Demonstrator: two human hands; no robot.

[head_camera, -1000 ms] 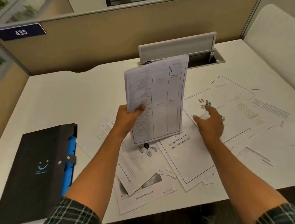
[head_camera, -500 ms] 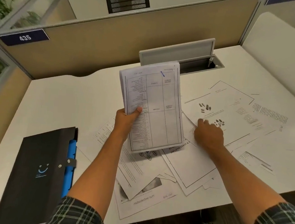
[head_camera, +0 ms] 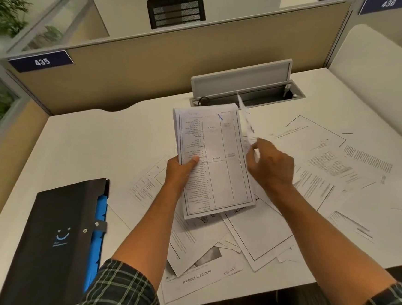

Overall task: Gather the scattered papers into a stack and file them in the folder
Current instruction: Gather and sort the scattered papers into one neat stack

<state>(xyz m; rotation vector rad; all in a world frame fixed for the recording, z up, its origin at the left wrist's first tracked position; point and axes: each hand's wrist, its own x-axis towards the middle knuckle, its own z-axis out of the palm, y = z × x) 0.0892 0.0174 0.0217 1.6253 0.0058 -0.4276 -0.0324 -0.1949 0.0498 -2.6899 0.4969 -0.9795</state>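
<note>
Clamped between thumb and fingers of left hand (head_camera: 181,170): a thin stack (head_camera: 212,163) of printed sheets, held upright above desk (head_camera: 80,147), probably so new pages can slot in behind. Pinched in right hand (head_camera: 270,166): one loose sheet (head_camera: 246,118), blurred and seen nearly edge-on, touching the stack's right edge, apparently being added. Nearest, at lower left: black folder (head_camera: 53,241), flat, matte, rectangular, fastened by a small snap tab, with bright blue dividers showing along its right side; well apart from the stack, not yet opened for filing. Below and between both forearms: scattered papers (head_camera: 268,234), thin white sheets overlapping at odd angles, some with bordered frames, one near the desk edge printed with a web address. Further right: more pages (head_camera: 326,162) of dense text, spread out, not yet collected. Beyond those: grey hinged cable flap (head_camera: 240,79), standing open over its slot. Farthest: tan fabric partition (head_camera: 154,59) with number plate, leafy plants behind.
</note>
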